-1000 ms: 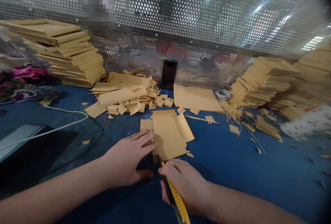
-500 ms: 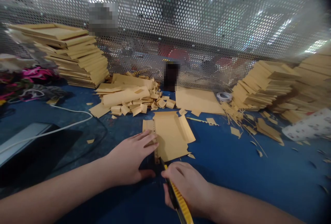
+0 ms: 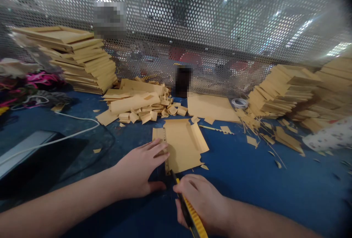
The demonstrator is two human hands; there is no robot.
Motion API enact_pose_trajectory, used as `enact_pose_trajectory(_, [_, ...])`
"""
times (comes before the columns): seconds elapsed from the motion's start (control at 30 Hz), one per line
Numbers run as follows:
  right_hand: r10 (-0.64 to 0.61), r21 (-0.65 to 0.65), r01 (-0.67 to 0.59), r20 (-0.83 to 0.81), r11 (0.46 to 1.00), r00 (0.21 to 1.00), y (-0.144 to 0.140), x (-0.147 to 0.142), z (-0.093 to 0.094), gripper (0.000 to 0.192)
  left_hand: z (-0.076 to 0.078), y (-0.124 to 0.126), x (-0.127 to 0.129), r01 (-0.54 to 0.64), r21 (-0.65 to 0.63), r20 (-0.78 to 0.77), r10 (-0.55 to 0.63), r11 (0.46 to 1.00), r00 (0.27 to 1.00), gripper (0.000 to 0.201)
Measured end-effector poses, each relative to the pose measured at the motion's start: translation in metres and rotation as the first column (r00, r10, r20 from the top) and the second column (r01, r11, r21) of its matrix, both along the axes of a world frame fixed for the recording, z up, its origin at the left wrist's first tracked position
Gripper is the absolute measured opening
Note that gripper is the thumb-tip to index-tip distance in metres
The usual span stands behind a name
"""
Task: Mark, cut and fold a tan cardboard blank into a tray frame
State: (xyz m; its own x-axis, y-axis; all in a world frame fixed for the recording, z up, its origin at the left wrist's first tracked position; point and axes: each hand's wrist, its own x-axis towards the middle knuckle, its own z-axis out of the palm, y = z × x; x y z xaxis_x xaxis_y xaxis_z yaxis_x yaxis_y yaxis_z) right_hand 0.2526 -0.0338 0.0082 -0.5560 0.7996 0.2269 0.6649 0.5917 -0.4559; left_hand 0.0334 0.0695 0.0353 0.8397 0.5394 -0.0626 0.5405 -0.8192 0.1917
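The sheet of tan card lay flat on the near middle of the blue worktop, and it seemed only partly worked: its right side carried a creased, slightly raised flap and the near right corner looked ragged, while the left strip, beyond the ruler, seemed not yet trimmed, though whether a cut ran along it could not be told. The left hand was spread, fingers across the slim, tick-marked ruler and the card's left part, thumb out to the near side. The right hand was wrapped around a ribbed yellow utility knife, its dark tip just by the ruler's near end; contact could not be made out. Plenty appeared finished already: shallow, rimmed card trays rose in a leaning stack at far left, with a second stack at far right. Between them spread a matte, curling scrap pile, stringy offcuts and a smooth white ring, before a perforated metal screen.
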Motion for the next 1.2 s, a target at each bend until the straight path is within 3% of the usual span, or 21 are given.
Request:
enact_pose_trajectory(0.27, [-0.023, -0.036, 0.021, -0.063, 0.999, 0.998, 0.004, 0.002, 0.005, 0.002, -0.002, 0.000, -0.002, 0.006, 0.007, 0.033, -0.006, 1.000, 0.999, 0.069])
enact_pose_trajectory(0.4, [-0.093, 0.000, 0.094, -0.124, 0.996, 0.988, 0.010, 0.008, 0.009, 0.018, -0.001, 0.002, -0.005, 0.023, 0.038, 0.074, -0.026, 0.999, 0.997, 0.071])
enact_pose_trajectory(0.53, [-0.194, -0.056, 0.188, -0.144, 0.981, 0.970, 0.015, 0.011, 0.011, 0.022, -0.002, 0.004, -0.006, 0.048, 0.055, 0.112, -0.054, 0.997, 0.992, 0.066])
enact_pose_trajectory(0.7, [-0.190, -0.105, 0.174, -0.174, 0.979, 0.966, 0.014, 0.011, 0.014, 0.021, -0.001, 0.006, -0.009, 0.067, 0.047, 0.110, -0.071, 0.997, 0.991, 0.066])
enact_pose_trajectory(0.83, [-0.213, -0.134, 0.191, -0.176, 0.972, 0.961, 0.012, 0.012, 0.015, 0.021, 0.003, 0.009, -0.012, 0.141, 0.027, 0.123, -0.143, 0.990, 0.982, 0.065])
enact_pose_trajectory(1.03, [-0.258, -0.161, 0.226, -0.219, 0.961, 0.941, 0.012, 0.013, 0.011, 0.023, 0.000, 0.014, -0.011, 0.322, 0.002, 0.229, -0.314, 0.947, 0.922, 0.038])
enact_pose_trajectory(1.2, [-0.267, -0.167, 0.231, -0.245, 0.959, 0.932, 0.012, 0.011, 0.014, 0.023, -0.004, 0.018, -0.012, 0.371, -0.014, 0.263, -0.354, 0.929, 0.897, 0.038])
